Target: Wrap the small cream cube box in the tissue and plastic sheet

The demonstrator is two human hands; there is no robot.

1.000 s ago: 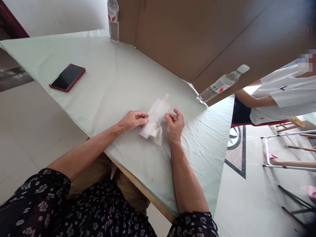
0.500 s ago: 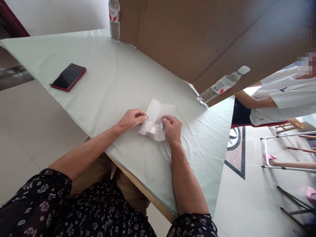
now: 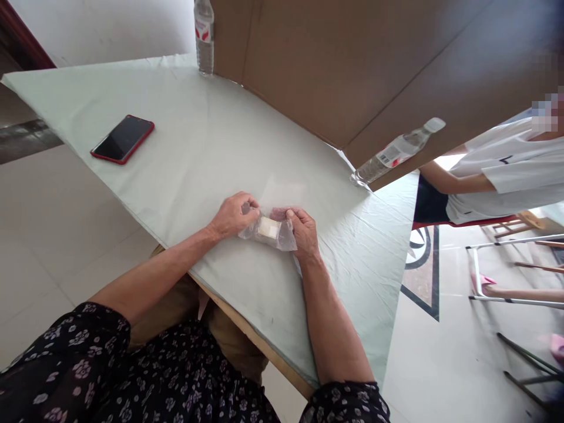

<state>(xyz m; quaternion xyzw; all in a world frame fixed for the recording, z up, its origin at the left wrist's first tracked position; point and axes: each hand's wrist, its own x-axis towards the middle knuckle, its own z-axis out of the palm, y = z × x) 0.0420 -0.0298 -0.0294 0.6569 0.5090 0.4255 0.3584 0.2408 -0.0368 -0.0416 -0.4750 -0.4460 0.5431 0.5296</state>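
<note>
A small clear plastic bag (image 3: 269,230) with a pale block-shaped item inside lies on the pale green tablecloth (image 3: 185,147) near the table's front edge. My left hand (image 3: 231,216) pinches the bag's left end with curled fingers. My right hand (image 3: 302,230) grips its right end, fingers closed over the folded top. The bag looks folded down between both hands.
A red-cased phone (image 3: 122,139) lies face up at the left. One water bottle (image 3: 203,35) stands at the back, another (image 3: 396,151) lies against a large brown cardboard sheet (image 3: 352,70). A seated person in a white shirt (image 3: 506,170) is at the right, beside chair frames.
The bag's upright top flap has been folded down flat. Both hands have closed in on the bag, the right hand taking hold of its right end.
</note>
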